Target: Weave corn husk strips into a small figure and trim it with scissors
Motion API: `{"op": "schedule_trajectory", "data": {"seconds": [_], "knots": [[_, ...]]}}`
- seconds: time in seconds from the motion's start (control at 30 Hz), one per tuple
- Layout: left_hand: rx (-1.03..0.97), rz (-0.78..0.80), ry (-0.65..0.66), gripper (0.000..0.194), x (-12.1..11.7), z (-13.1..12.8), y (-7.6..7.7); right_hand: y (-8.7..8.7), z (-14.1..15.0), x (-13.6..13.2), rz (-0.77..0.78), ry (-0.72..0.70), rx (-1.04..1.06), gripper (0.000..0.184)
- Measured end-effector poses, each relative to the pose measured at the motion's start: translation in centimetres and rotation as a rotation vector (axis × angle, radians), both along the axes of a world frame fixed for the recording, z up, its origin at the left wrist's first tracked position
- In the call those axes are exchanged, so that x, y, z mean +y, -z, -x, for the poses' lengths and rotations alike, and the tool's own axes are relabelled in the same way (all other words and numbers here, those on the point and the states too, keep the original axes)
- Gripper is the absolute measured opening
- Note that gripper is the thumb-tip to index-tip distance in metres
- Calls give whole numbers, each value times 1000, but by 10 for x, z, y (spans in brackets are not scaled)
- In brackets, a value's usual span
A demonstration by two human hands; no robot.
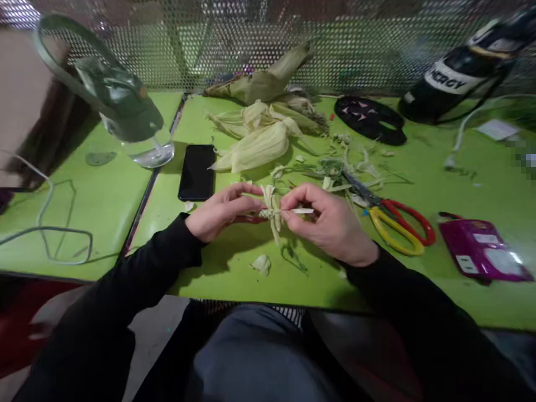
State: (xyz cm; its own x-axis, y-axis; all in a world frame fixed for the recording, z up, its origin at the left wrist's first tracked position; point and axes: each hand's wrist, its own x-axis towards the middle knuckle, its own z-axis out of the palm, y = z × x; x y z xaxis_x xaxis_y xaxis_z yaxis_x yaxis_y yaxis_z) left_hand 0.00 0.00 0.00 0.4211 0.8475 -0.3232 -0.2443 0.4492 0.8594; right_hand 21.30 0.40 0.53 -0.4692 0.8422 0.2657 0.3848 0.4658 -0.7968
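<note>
Between my hands, above the green table [234, 268], is a small woven piece of pale corn husk strips [273, 213]. My left hand [228, 209] pinches its left side between thumb and fingers. With thumb and forefinger together, my right hand [322, 220] grips a strip on the right side, whose end sticks out past the fingers. Beyond them lie several corn husks [259, 148] in a heap. Scissors [396, 220] with red and yellow handles rest to the right of my right hand, their blades among husk scraps [330, 170].
A black phone [196, 172] lies left of the husks, near a clear-bottomed water bottle [138, 123]. On the right are a purple packet [483, 248], a black palette-shaped object [371, 120], a dark bottle [448, 81] and a white cable [460, 134]. Perforated mesh [326, 50] borders the back.
</note>
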Motion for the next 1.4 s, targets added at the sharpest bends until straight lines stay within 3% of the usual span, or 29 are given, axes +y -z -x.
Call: {"op": "schedule_trajectory", "data": {"seconds": [0.13, 0.3, 0.53, 0.67, 0.9, 1.0, 1.1, 1.2, 1.27, 1.33, 1.4], "knots": [[10, -105, 95, 22, 0, -4, 10, -1, 3, 1, -7, -2, -49, 6], [-39, -212, 47, 25, 1, -6, 16, -5, 4, 0, 32, 10, -108, 6], [20, -282, -14, 28, 0, -10, 20, -2, 4, -3, -236, 36, -317, 17], [127, -467, -80, 28, -2, -14, 20, 0, 3, -5, -289, 10, -342, 18], [506, -807, -106, 11, -10, -12, 12, -1, 6, -12, -448, 22, -410, 18], [546, -852, -120, 14, -11, -13, 11, 1, 9, -13, -507, 39, -386, 17], [456, -695, -91, 20, -5, -12, 14, 2, 9, -6, -325, 52, -331, 14], [212, -301, 69, 25, 5, -4, 16, -1, 5, 8, 61, 63, -234, 13], [119, -48, 90, 33, 11, 0, 17, -3, 1, 16, 278, 80, -186, 17], [96, 16, 71, 42, 13, 2, 15, -5, -1, 20, 396, 99, -177, 18], [134, -65, 46, 41, 12, -1, 14, -7, -1, 19, 417, 101, -199, 16]]}}
